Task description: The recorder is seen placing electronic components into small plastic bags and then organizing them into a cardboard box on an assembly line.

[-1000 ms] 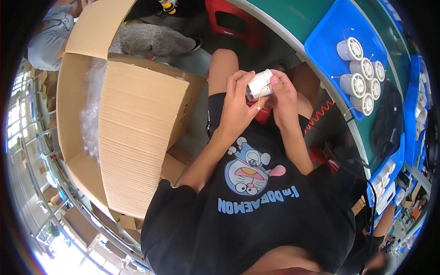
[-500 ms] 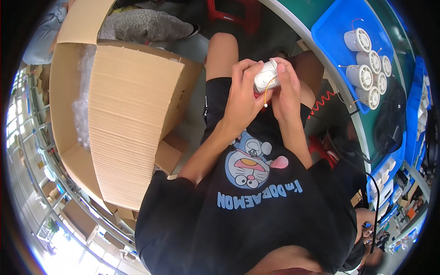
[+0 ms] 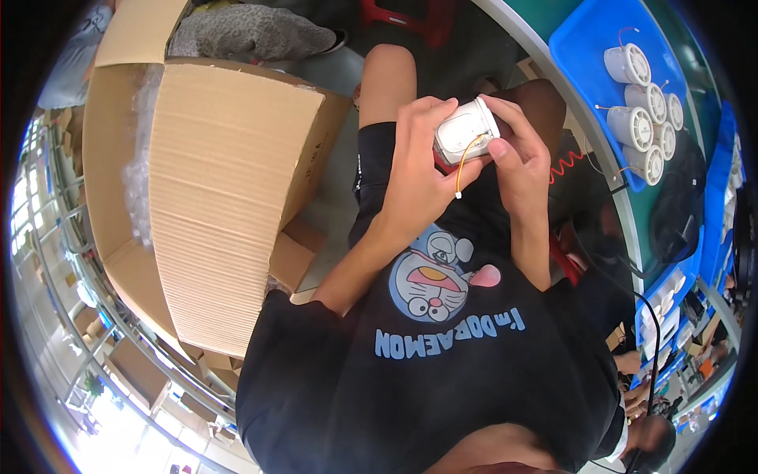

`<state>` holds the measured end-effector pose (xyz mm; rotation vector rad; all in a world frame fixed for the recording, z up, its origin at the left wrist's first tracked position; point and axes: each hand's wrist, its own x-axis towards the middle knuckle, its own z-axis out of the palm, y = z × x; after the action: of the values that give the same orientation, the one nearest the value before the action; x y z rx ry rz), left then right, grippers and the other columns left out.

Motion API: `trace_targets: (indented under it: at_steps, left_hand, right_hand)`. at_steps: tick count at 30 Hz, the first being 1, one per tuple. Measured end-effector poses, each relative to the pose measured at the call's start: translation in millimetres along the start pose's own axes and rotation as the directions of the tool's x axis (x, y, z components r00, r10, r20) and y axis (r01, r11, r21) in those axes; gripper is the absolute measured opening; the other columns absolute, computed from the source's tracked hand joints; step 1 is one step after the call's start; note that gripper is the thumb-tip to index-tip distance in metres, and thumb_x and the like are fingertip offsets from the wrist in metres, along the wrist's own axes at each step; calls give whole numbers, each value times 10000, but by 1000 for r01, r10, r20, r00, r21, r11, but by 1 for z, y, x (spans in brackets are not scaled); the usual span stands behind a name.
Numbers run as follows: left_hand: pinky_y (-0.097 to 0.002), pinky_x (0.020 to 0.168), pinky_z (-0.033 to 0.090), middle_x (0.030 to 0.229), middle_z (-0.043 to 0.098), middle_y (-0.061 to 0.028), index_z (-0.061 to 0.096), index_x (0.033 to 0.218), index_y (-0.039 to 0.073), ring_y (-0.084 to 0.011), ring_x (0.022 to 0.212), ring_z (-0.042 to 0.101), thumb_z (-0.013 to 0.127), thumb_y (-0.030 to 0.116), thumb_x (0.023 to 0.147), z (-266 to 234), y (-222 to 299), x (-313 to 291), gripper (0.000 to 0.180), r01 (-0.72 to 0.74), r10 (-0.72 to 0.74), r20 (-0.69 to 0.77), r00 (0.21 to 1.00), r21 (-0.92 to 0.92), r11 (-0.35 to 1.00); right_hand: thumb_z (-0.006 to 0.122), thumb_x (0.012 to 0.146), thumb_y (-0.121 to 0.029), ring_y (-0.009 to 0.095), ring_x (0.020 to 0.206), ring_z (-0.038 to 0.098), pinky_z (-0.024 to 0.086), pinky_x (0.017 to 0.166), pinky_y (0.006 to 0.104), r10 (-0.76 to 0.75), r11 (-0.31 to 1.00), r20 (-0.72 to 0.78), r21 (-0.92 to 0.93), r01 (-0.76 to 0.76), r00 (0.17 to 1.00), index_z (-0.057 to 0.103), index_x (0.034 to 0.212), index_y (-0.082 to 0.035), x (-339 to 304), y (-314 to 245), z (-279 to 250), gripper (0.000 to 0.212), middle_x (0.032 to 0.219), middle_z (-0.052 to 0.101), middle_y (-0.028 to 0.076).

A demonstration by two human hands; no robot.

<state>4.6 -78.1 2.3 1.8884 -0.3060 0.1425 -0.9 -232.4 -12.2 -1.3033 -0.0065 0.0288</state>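
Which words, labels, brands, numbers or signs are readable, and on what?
Shirt: large light-blue lettering, upside down in view; legible, not copied here.
Carton: dark side marks, too blurred to read.
Shorts: white marks, too small to read.
White parts in tray: any markings too small to read.
Held part: any marking too small to tell.

A large open cardboard box [image 3: 225, 197] stands at left, clear bubble wrap [image 3: 140, 178] showing inside it. Beyond it lies grey spotted fabric [image 3: 253, 33], with a dark shoe [image 3: 340, 39] at its end. A red plastic stool [image 3: 426, 28] stands near the green tabletop [image 3: 538, 17], which bears a crumpled black bag [image 3: 675, 209]. A red coiled cord [image 3: 567, 167] hangs beside the tabletop's edge.
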Motion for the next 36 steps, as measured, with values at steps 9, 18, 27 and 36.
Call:
trace_targets:
  at_steps: [9,18,27,36]
  left_hand:
    - [-379,915,433,1222,478,-176,480,1268,46,-326,1108,497,810,23,655,-3,-7,-3,697,-101,100,24,995,40,994]
    - [-385,907,435,1224,473,-177,478,1266,51,-328,1100,499,806,14,650,-1,-9,-4,698,-117,116,25,993,57,991]
    - [-390,912,433,1231,472,-184,477,1259,49,-338,1102,502,820,25,645,0,-12,-4,704,-115,111,60,992,62,991]
    - [-395,906,438,1216,468,-192,478,1260,41,-347,1092,508,812,25,668,9,-21,-6,680,-105,103,35,994,60,993]
  right_hand:
    - [683,863,-134,205,1130,539,417,986,324,203,907,-34,383,-175,979,494,1260,42,-5,-5,11,473,1212,540,138]
    - [695,852,-131,192,1134,525,408,985,312,247,872,-17,439,-215,969,476,1259,21,-7,0,10,487,1209,530,127]
    - [707,837,-124,203,1144,516,406,997,327,339,784,49,537,-310,940,458,1275,-2,-7,0,3,519,1222,522,129]
    - [654,886,-106,208,1138,527,415,987,349,408,718,73,590,-369,910,473,1253,-22,-4,-1,2,418,1216,536,115]
